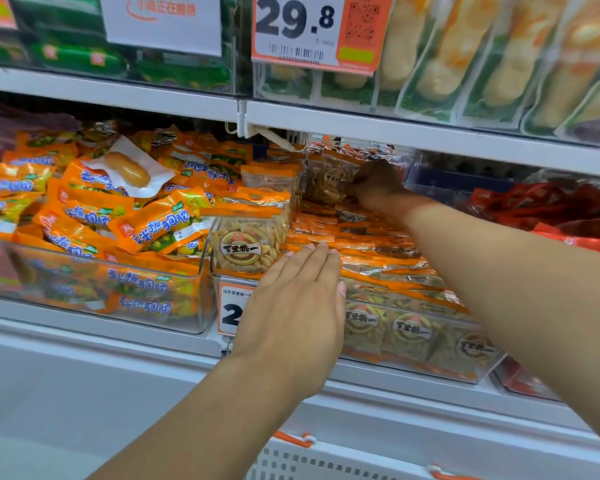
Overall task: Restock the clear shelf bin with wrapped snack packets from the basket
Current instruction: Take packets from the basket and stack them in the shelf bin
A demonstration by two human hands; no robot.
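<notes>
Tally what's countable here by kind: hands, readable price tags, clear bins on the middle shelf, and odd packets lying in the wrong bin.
Hands: 2 (left hand, right hand)
Price tags: 2 (upper tag, lower tag)
Clear bins: 2 (left bin, middle bin)
Stray white packet: 1
Total: 7

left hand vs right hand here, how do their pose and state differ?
The left hand is flat, fingers together, palm resting on the packets at the clear bin's front; the right hand is curled, reaching deep to the back.
The left hand holds nothing; the right hand grips a standing snack packet.
The left hand is well lit; the right hand sits in shelf shadow.
Both are bare and work the same bin.
</notes>
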